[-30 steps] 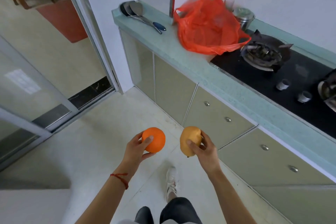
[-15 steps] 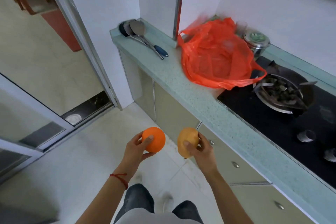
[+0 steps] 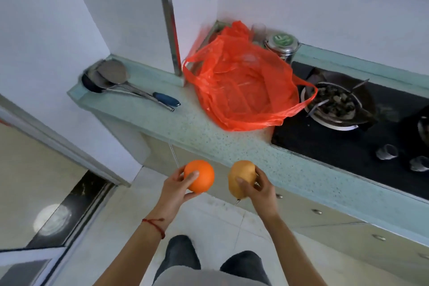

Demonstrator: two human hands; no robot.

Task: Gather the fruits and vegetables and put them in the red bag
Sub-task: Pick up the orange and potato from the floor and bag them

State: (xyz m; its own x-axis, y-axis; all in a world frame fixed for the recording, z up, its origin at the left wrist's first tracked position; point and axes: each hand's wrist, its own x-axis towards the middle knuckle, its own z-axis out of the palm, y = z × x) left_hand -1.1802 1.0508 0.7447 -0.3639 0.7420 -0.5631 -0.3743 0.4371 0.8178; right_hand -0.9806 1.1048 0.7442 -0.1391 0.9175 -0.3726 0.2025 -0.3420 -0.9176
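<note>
Red bag (image 3: 241,90) nearer; hands still grip orange (image 3: 200,176), pear (image 3: 241,179).

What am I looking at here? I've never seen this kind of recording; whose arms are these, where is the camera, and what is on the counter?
There is no robot: a person wears a camera on the head, and it looks forward and down, so the arms reaching in from the bottom are their own. The left hand, with a red string at the wrist, holds an orange. The right hand holds a yellow-brown fruit, likely a pear. Both are held in the air in front of the green counter, not over it. On the counter lies the red bag, crumpled and loosely open. Left of it lie ladles; behind it stands a metal tin. To the right is a black stove.
</note>
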